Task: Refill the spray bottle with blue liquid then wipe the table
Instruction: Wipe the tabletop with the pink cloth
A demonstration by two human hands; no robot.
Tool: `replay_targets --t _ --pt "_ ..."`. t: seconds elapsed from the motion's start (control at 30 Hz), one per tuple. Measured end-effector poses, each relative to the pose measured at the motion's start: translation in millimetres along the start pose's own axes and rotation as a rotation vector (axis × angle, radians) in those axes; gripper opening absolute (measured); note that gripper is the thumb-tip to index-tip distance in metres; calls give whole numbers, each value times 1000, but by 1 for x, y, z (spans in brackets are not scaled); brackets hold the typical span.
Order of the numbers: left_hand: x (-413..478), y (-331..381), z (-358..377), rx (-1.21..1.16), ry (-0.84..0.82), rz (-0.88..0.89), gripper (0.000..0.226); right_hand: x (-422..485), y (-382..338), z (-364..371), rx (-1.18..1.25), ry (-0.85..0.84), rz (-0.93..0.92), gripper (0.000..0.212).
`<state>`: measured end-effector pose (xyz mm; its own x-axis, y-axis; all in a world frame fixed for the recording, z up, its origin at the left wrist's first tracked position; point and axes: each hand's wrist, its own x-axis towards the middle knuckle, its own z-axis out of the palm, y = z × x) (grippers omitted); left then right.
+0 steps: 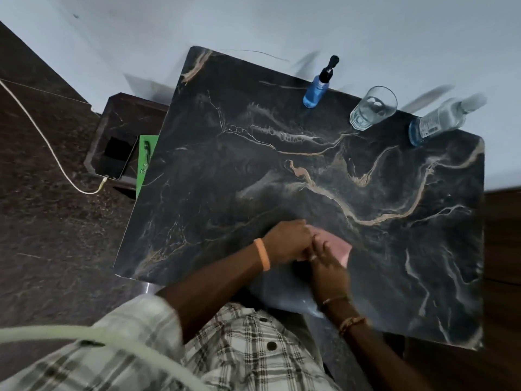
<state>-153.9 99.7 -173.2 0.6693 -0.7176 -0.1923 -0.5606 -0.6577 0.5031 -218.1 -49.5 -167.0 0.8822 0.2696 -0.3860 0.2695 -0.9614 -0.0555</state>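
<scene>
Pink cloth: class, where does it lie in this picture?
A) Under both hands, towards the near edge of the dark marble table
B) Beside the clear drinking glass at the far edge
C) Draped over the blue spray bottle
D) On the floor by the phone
A: the pink cloth lies on the dark marble table towards its near edge, with the left hand and the right hand both on it.
</scene>
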Motion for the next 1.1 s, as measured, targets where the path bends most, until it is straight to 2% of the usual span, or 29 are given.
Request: replay_targets --t 0.1,0.17,0.27,0.37,0.47,0.57,0.63,0.73,0.8,0.9,0.97,1.03,1.07,1.1 --pt "-56 -15 10 1 -3 -60 28 -10 -45 17 -14 -21 -134 37" --pt "-102 -27 21 70 113 -100 34 1 -76 22 -105 -35 -276 38" --pt "-161 -52 26 112 295 -288 35 41 -120 17 -206 43 -587 35" --pt "-178 -80 18 120 322 -459 31 96 -141 0 -300 64 -806 33" --pt "-149 -94 3 147 267 -536 36 152 -122 -22 -483 -63 -917 43" --pt "-88 -88 -2 146 179 -560 53 178 -75 -42 -431 6 -799 47" --pt "-47 -73 -4 85 172 -518 57 167 -37 -45 -293 88 -694 46" --pt "-12 -41 -3 19 119 -381 63 111 3 -29 -53 141 -411 41" --pt "-17 -21 7 -57 73 -276 62 63 0 -7 66 238 -230 39" --pt "-58 3 22 -171 134 -144 54 4 -36 21 201 292 -148 31" --pt "-94 4 26 -295 198 -135 47 -6 -53 21 385 217 -163 30" --pt "-122 -3 19 -426 162 -290 40 1 -51 0 562 -46 -239 29" --pt "-131 -10 15 -461 173 -383 43 8 -47 -10 630 -154 -278 31" --pt "-139 -18 12 -506 226 -463 46 15 -47 -20 751 -186 -269 31"
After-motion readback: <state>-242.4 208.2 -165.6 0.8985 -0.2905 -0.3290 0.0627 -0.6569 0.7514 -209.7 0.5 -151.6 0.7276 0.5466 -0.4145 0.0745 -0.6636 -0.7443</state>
